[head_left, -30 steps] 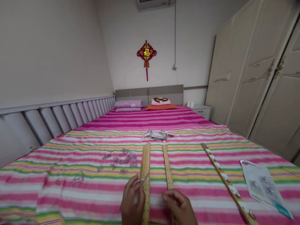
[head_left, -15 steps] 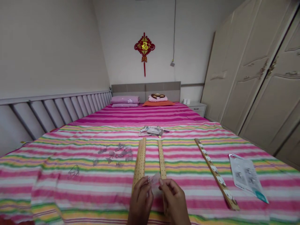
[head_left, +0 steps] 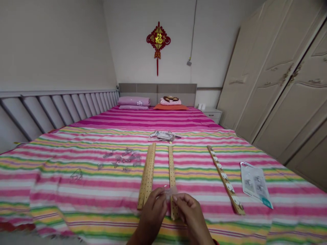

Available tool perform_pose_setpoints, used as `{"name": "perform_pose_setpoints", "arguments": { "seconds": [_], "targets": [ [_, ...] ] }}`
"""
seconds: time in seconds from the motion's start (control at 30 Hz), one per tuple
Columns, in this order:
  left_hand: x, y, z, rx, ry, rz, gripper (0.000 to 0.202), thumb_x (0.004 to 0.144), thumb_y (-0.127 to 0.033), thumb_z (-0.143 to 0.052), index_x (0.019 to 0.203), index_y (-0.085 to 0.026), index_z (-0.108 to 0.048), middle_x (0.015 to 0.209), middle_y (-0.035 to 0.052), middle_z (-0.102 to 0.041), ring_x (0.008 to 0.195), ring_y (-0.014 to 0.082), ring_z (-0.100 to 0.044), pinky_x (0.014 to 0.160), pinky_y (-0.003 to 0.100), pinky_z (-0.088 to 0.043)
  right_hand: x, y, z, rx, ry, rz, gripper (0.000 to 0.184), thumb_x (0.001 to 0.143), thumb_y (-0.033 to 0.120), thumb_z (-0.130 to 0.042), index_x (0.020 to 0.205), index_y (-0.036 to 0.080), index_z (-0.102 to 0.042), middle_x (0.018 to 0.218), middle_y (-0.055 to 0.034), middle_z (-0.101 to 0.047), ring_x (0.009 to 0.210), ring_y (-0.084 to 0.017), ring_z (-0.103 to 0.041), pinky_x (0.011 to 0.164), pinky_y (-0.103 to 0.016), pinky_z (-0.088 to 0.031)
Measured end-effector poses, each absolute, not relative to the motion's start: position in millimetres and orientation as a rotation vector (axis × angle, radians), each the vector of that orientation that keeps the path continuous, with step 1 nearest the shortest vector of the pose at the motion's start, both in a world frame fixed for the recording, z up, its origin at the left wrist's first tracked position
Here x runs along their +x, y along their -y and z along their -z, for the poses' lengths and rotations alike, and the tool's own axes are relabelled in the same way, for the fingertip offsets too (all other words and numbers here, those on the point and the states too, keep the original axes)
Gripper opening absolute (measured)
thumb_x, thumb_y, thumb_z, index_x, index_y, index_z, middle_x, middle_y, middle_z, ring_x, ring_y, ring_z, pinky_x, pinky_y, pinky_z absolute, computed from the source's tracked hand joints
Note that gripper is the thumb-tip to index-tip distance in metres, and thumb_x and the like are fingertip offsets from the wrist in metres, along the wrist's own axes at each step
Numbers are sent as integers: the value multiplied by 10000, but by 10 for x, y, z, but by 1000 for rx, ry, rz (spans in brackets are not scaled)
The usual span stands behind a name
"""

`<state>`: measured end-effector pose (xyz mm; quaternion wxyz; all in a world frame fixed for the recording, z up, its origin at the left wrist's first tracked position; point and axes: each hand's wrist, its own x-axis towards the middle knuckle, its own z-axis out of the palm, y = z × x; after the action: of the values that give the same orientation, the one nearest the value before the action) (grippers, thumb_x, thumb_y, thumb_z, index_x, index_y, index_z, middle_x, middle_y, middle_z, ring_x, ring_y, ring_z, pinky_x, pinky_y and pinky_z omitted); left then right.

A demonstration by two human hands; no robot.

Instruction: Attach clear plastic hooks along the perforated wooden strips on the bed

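You are holding a small, translucent plastic packet (head_left: 170, 192) at lower centre frame.
Your left hand (head_left: 154, 207) and right hand (head_left: 188, 207) are pinching it, fingertips nearly together, over a pale, perforated wooden strip (head_left: 171, 165).

"How was our light?"
"Dim and greyish; we couldn't tell its source, and the shadows we saw were soft."
"Did we catch glare?"
"Yes, a gold shine on the wall hanging (head_left: 158, 38) above the headboard (head_left: 138, 88)."
"Did our edges distort?"
"Right of the headboard, we saw the wardrobe (head_left: 268, 75) lean and stretch."
"Was our focus sharp?"
"Well in front of the headboard, we found the clear wrapper (head_left: 170, 191) and small plastic pieces (head_left: 129, 157) hazy."
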<state>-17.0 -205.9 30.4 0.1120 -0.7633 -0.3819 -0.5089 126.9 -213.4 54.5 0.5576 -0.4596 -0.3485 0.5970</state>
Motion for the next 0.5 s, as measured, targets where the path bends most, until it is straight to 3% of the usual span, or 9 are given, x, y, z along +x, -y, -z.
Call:
{"name": "perform_pose_setpoints", "arguments": {
  "seconds": [0.2, 0.37, 0.5],
  "targets": [
    [-56, 2132, -216, -2279, 1157, 1480, 252, 850, -69, -463, 1037, -167, -601, 1001, 113, -650, 951, 166, -636, 779, 264, -564, 1216, 2169, -506, -1101, 752, -1379, 342, 523, 461, -789, 611, 151, -672, 434, 30, -543, 378, -74, -399, 385, -203, -275],
    [-22, 2185, -243, -2216, 1113, 1290, 241, 811, -73, -523, 989, -200, -623, 929, 81, -679, 836, 181, -639, 705, 315, -515, 1255, 2166, -478, -1078, 764, -1345, 234, 584, 378, -749, 558, 169, -647, 426, 49, -506, 391, -77, -377, 398, -210, -289],
    [32, 2274, -302, -2322, 1151, 1265, 211, 799, -180, -596, 1002, -226, -631, 991, 84, -674, 886, 207, -629, 761, 358, -489, 1374, 2105, -444, -1041, 781, -1343, 205, 599, 341, -729, 555, 172, -623, 484, 35, -553, 466, -106, -457, 463, -225, -356]
  ]
}}
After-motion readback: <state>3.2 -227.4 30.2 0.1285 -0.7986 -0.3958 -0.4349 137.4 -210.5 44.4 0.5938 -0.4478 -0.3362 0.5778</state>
